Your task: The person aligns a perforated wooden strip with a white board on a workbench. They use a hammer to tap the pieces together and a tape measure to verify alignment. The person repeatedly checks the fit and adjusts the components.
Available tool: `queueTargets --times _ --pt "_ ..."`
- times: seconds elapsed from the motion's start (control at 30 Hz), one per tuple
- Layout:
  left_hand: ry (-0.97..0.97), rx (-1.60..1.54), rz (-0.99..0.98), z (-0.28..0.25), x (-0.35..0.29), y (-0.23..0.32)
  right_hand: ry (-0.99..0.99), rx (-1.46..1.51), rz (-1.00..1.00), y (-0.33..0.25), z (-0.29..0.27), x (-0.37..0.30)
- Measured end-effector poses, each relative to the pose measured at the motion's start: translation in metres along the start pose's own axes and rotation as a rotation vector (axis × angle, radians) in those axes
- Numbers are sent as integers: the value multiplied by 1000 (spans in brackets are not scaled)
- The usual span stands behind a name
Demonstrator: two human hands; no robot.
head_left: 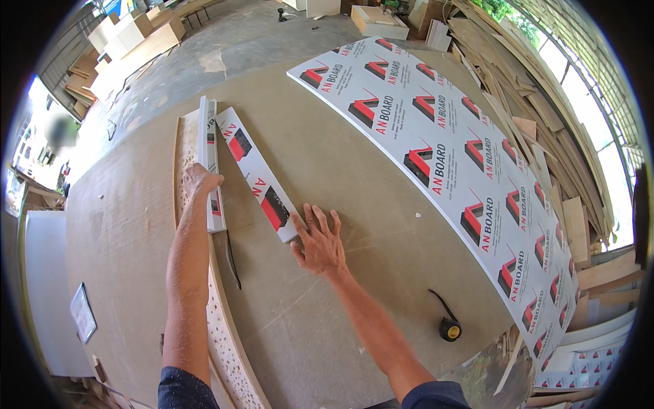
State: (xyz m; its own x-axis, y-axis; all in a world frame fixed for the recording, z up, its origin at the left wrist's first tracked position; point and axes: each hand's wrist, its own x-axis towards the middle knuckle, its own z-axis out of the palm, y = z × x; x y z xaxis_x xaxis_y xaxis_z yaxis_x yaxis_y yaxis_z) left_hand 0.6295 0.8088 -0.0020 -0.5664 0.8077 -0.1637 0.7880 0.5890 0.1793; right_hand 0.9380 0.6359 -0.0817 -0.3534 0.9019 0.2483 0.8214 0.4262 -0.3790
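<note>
My left hand (202, 178) is closed round a narrow white board strip (212, 153), which stands along a long perforated wooden strip (184, 146). Part of its grip is hidden behind the back of the hand. A second white strip with red and black print (262, 178) lies slantwise to the right, its far end close to the first one. My right hand (319, 240) rests at this strip's near end, fingers spread over the table and the thumb side touching the strip. Below the left strip lies a thin dark curved piece (233, 260).
A large printed white sheet (436, 146) covers the table's right side. A tape measure (449, 328) lies near my right forearm, and a tablet-like panel (83, 312) at far left. Stacked boards (545, 116) lean beyond the sheet; boxes (136, 34) stand at the back left.
</note>
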Motion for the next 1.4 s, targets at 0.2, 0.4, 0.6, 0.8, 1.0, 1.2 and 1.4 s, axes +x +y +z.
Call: queueTargets --times 0.2,0.4,0.6,0.8,1.0,1.2,1.4 --pt "-29 -237 -66 -9 3 3 -19 4 21 3 -6 -1" --pt "158 -44 80 5 27 -20 -71 9 2 -11 -9 2" --pt "49 -1 125 -4 14 9 -74 12 32 -8 -12 3" --pt "85 91 99 4 13 13 -80 38 8 -7 -9 4" --pt "25 68 -6 11 23 41 -84 34 33 2 -8 0" --pt "-56 -314 -4 5 57 20 -77 45 12 0 -17 4" --pt "-301 -809 45 -79 26 -48 15 107 -25 -9 -10 5"
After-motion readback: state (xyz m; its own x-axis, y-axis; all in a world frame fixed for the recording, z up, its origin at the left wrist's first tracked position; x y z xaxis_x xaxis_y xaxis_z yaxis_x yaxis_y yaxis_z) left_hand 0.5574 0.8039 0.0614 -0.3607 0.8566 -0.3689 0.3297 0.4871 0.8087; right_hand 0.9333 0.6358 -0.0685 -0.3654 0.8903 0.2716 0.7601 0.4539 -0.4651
